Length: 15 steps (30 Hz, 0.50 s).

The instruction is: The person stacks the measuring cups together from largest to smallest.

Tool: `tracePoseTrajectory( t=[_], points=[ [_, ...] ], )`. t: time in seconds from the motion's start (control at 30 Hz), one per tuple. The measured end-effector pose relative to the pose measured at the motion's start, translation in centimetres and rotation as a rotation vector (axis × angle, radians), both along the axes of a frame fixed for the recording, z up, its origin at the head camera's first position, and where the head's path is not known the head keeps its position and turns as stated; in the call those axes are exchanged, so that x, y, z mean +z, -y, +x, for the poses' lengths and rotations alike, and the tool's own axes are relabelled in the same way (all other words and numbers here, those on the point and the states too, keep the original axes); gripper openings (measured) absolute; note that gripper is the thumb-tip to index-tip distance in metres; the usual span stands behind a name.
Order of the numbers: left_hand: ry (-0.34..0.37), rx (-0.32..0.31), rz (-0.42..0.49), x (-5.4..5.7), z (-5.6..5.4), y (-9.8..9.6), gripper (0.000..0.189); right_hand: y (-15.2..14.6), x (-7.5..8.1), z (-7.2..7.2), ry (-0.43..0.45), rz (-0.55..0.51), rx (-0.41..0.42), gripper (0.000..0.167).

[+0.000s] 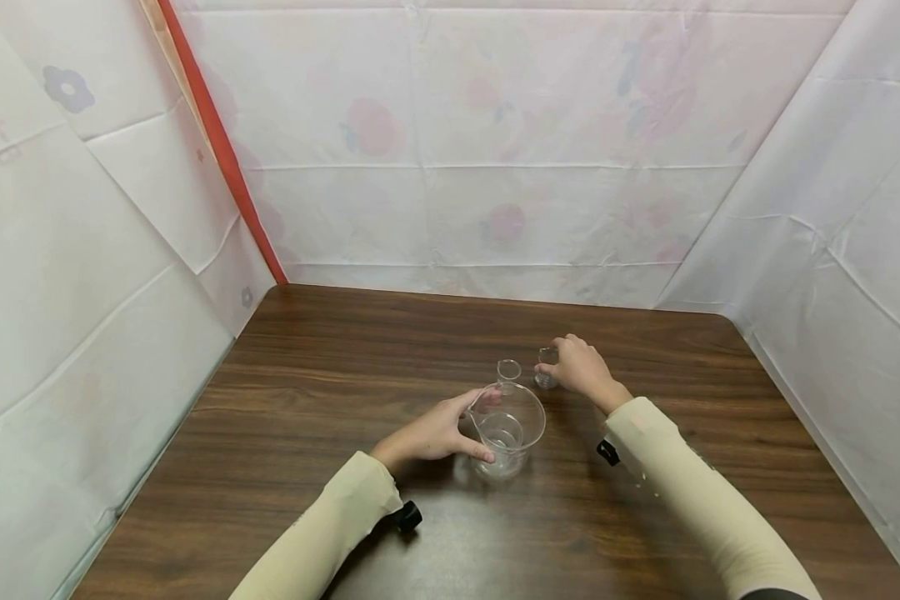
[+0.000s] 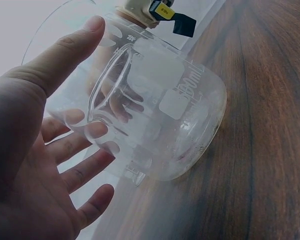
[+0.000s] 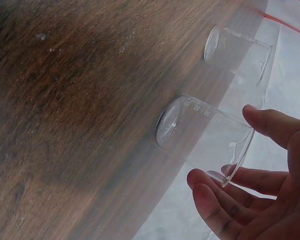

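Note:
A large clear glass beaker stands on the table with a smaller beaker inside it. My left hand holds the large beaker from its left side, thumb near and fingers behind, as the left wrist view shows through the glass. Farther back, my right hand grips a small graduated beaker near its rim, between thumb and fingertips. That beaker's base appears to rest on the table. Another small beaker stands beside it, partly hidden behind the large one in the head view.
The brown wood-grain table has white patterned sheets hanging along its back and sides. A red strip runs down the back left corner. Both sleeves carry a black wrist device.

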<state>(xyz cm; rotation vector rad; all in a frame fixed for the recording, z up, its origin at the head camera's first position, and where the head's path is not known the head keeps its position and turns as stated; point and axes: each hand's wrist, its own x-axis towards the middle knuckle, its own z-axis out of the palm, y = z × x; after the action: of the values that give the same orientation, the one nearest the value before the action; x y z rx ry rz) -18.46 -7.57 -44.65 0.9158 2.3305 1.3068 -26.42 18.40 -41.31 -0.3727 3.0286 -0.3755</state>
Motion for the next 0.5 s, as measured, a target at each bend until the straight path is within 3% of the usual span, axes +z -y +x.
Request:
tracePoseTrajectory(
  t=[0.5],
  points=[
    [0.002, -0.002, 0.004, -0.06, -0.02, -0.02, 0.089, -0.06, -0.22, -0.1, -0.023, -0.036, -0.009, 0.053]
  ],
)
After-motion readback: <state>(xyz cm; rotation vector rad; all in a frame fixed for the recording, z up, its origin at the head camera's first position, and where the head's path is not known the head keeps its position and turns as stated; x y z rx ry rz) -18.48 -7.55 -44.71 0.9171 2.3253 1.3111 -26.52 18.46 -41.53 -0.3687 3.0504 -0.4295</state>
